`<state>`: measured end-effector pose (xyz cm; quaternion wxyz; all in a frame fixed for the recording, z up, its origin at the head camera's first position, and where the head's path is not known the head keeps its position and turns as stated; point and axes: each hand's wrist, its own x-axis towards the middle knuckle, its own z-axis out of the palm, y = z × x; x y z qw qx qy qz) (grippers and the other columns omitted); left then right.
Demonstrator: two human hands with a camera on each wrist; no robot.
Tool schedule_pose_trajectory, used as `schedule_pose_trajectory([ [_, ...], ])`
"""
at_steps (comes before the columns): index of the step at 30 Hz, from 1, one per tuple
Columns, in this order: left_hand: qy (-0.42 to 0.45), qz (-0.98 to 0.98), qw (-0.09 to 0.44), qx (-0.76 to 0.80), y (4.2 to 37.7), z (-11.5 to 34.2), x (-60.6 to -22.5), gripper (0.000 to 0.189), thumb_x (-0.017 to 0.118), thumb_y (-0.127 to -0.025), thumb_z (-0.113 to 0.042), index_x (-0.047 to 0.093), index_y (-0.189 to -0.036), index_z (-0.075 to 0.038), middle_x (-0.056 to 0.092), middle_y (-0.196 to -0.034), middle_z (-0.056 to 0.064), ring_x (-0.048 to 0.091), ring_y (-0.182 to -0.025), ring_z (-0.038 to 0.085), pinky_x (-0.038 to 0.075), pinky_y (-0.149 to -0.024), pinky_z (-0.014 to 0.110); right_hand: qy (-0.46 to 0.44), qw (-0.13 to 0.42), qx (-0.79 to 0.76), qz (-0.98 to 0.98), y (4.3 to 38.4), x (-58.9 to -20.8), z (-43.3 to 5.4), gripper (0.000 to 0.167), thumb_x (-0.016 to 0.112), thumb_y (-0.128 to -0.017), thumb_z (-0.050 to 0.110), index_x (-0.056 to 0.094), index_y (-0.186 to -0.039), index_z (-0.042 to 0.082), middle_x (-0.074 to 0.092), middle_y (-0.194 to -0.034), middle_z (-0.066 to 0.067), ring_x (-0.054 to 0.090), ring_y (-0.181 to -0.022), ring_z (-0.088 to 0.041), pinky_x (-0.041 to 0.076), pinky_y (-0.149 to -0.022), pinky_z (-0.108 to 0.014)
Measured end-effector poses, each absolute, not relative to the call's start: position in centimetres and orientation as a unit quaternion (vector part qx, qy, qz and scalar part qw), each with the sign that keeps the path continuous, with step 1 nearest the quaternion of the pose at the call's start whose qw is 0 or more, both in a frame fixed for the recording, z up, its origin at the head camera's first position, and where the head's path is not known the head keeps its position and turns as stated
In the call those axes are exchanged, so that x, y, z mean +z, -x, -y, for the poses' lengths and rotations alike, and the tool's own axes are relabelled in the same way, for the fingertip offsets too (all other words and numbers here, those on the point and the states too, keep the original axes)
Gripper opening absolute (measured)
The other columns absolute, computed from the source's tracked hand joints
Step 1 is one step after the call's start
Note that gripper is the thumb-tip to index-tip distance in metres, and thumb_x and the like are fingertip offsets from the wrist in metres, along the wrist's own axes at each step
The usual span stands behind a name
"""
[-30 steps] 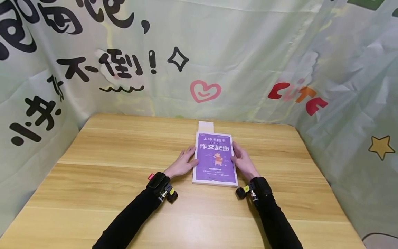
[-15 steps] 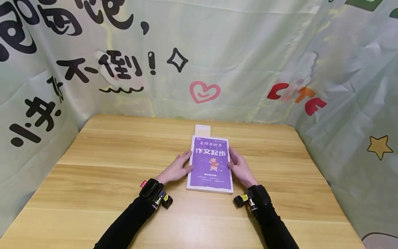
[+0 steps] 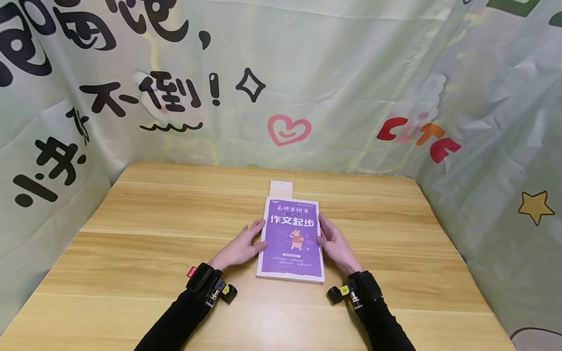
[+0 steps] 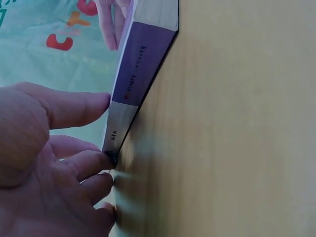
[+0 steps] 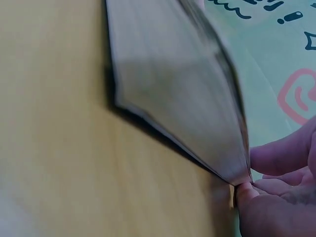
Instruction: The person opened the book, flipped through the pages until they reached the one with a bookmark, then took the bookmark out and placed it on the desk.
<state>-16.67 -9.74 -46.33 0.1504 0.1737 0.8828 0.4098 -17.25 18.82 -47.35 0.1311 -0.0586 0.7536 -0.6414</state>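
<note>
Purple composition book point(image 3: 290, 240), on or just above the middle of the wood-grain table point(image 3: 131, 258); which, I cannot tell. Left hand point(image 3: 238, 247) grips its spine, right hand point(image 3: 338, 247) pinches its page edge. White tab point(image 3: 281, 189) juts beyond its top.

Wood-grain table point(image 3: 131, 248), rounded far corners. Pale green cloth point(image 3: 342, 58) hung behind it and down both sides, creased on the right. Print on it: bold black Chinese characters point(image 3: 173, 92) at left with a wavy line point(image 3: 171, 127) below, then a black sparkle outline point(image 3: 250, 85). Pink smiley heart point(image 3: 289, 132) sat mid-back, multicolour CUTE lettering point(image 3: 428, 134) right of that, yellow star point(image 3: 536, 208) far right.
</note>
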Motion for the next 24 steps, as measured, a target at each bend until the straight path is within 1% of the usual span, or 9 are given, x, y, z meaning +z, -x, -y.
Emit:
schedule_pose_trajectory([
  [2, -0.171, -0.884, 0.15, 0.409, 16.4, 9.9, -46.4, 0.069, 0.057, -0.101, -0.021, 0.023, -0.157, 0.001, 0.018, -0.166, 0.021, 0.013, -0.157, 0.036, 0.006, -0.129, 0.053, 0.06, 0.13, -0.643, -0.753, 17.0, -47.4, -18.7, 0.076, 0.039, -0.094, -0.015, 0.004, -0.16, -0.001, 0.0, -0.171, -0.015, 0.004, -0.159, -0.03, 0.01, -0.129, -0.041],
  [8, -0.169, -0.886, 0.143, 0.409, 15.6, 10.4, -46.4, 0.068, 0.057, -0.101, -0.02, 0.025, -0.157, 0.002, 0.02, -0.165, 0.022, 0.014, -0.157, 0.036, 0.006, -0.129, 0.053, 0.065, 0.13, -0.657, -0.74, 16.4, -47.6, -18.1, 0.078, 0.039, -0.093, -0.016, 0.005, -0.161, 0.0, 0.001, -0.171, -0.013, 0.004, -0.159, -0.027, 0.011, -0.128, -0.037],
  [12, -0.159, -0.887, 0.145, 0.408, 15.0, 10.7, -46.4, 0.068, 0.057, -0.101, -0.022, 0.025, -0.157, 0.001, 0.018, -0.165, 0.023, 0.013, -0.156, 0.042, 0.007, -0.128, 0.058, 0.06, 0.127, -0.661, -0.737, 16.0, -47.6, -17.8, 0.078, 0.038, -0.093, -0.017, 0.005, -0.161, 0.001, 0.001, -0.171, -0.013, 0.003, -0.16, -0.027, 0.01, -0.129, -0.037],
  [14, -0.157, -0.888, 0.144, 0.407, 14.8, 10.8, -46.4, 0.069, 0.057, -0.101, -0.023, 0.025, -0.157, 0.0, 0.017, -0.166, 0.023, 0.012, -0.155, 0.043, 0.008, -0.127, 0.058, 0.06, 0.124, -0.662, -0.737, 15.8, -47.6, -17.6, 0.077, 0.037, -0.093, -0.017, 0.004, -0.161, 0.0, 0.0, -0.171, -0.015, 0.003, -0.159, -0.029, 0.009, -0.129, -0.039],
  [19, -0.158, -0.888, 0.14, 0.408, 14.6, 10.9, -46.5, 0.068, 0.057, -0.101, -0.022, 0.025, -0.157, 0.002, 0.018, -0.165, 0.022, 0.013, -0.156, 0.039, 0.007, -0.128, 0.055, 0.065, 0.119, -0.661, -0.738, 15.6, -47.6, -17.4, 0.076, 0.036, -0.092, -0.018, 0.004, -0.16, -0.003, 0.0, -0.17, -0.018, 0.002, -0.159, -0.033, 0.009, -0.128, -0.042],
  [24, -0.168, -0.888, 0.126, 0.409, 14.3, 10.7, -46.4, 0.068, 0.056, -0.101, -0.02, 0.024, -0.157, 0.003, 0.019, -0.165, 0.023, 0.013, -0.157, 0.038, 0.006, -0.129, 0.055, 0.058, 0.12, -0.661, -0.738, 15.6, -47.4, -17.6, 0.073, 0.04, -0.094, -0.013, 0.008, -0.16, -0.003, 0.004, -0.17, -0.019, 0.007, -0.158, -0.034, 0.01, -0.129, -0.043],
])
